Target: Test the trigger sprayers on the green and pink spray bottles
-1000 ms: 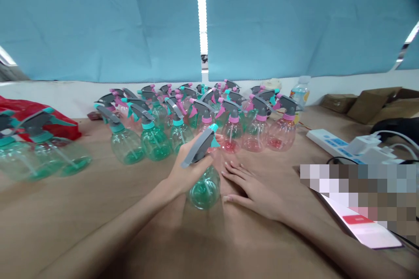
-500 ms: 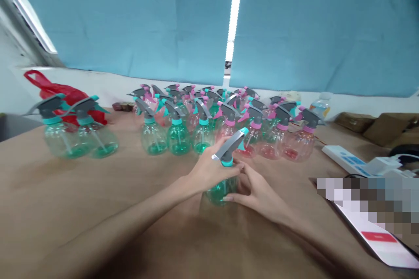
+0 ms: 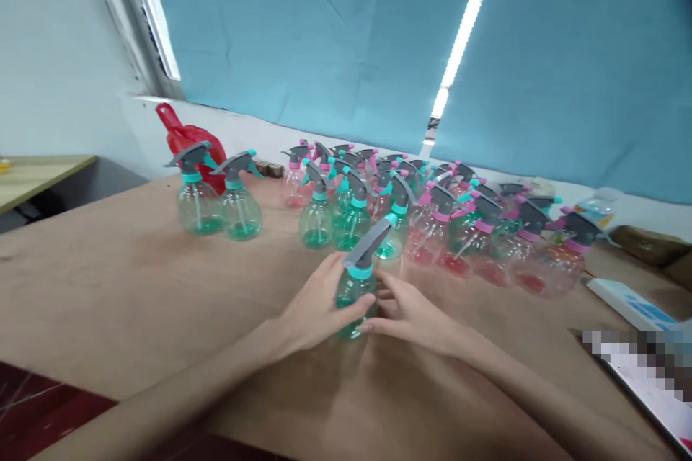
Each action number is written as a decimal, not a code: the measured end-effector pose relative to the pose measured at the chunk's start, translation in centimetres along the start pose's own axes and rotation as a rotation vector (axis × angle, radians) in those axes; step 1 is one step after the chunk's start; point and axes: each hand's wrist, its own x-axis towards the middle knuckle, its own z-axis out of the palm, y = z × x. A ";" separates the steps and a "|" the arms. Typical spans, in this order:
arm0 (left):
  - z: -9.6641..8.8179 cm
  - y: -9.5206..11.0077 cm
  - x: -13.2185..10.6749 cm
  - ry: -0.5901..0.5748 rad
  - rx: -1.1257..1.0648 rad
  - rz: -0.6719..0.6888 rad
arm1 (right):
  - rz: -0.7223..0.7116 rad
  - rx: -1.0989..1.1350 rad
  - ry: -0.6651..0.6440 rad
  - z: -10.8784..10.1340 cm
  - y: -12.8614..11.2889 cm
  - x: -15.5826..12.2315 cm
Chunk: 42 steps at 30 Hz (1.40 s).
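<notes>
A clear green spray bottle (image 3: 349, 294) with a grey trigger head and turquoise collar is between my two hands near the middle of the table. My left hand (image 3: 318, 306) wraps its left side, thumb across the front. Around the right side curl the fingers of my right hand (image 3: 408, 310), its thumb low on the body. The bottle is upright, its nozzle pointing away to the right. Just beyond it stand more green spray bottles (image 3: 316, 223) and pink spray bottles (image 3: 427, 234) in a close group, the rear ones partly hidden.
Two green spray bottles (image 3: 241, 209) stand apart at the left, by a red plastic bag (image 3: 189, 137). On the right are a white power strip (image 3: 632, 302), a flat white-faced item (image 3: 643, 389), partly pixelated, and a clear bottle (image 3: 600, 205). The table's (image 3: 135, 288) left edge shows.
The view has turned left, so everything appears further right. My left hand has moved from the spray bottle's neck down to its body, thumb now across the front. My right hand stays on it.
</notes>
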 end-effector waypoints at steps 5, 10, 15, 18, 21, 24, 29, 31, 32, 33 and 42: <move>-4.4 -2.9 -2.6 0.200 0.269 -0.017 | 0.006 -0.187 0.069 1.0 -0.7 3.9; -8.4 -6.6 -2.9 0.366 0.368 -0.131 | 0.015 -0.260 0.230 0.5 -1.5 8.0; -10.8 -8.8 -0.8 0.415 0.415 -0.250 | 0.075 -0.304 0.380 -0.2 -2.2 11.6; -11.2 -9.4 0.6 0.409 0.435 -0.267 | 0.119 -0.298 0.419 -0.1 -2.1 13.1; -11.2 -9.6 1.6 0.402 0.443 -0.265 | 0.162 -0.276 0.427 0.2 -1.9 14.2; -11.2 -9.8 2.3 0.414 0.448 -0.267 | 0.208 -0.238 0.410 0.3 -1.8 15.1; -11.1 -10.2 3.1 0.433 0.431 -0.259 | 0.251 -0.177 0.386 0.5 -1.4 16.7; -11.0 -10.4 3.3 0.440 0.415 -0.251 | 0.251 -0.179 0.395 0.6 -1.1 17.2; -11.0 -10.4 3.5 0.447 0.407 -0.250 | 0.251 -0.186 0.399 0.7 -1.0 17.4; -11.0 -10.5 3.6 0.456 0.400 -0.249 | 0.251 -0.194 0.401 0.7 -0.9 17.5; -10.4 -11.6 4.3 0.517 0.354 -0.249 | 0.198 -0.203 0.377 0.5 -0.8 17.7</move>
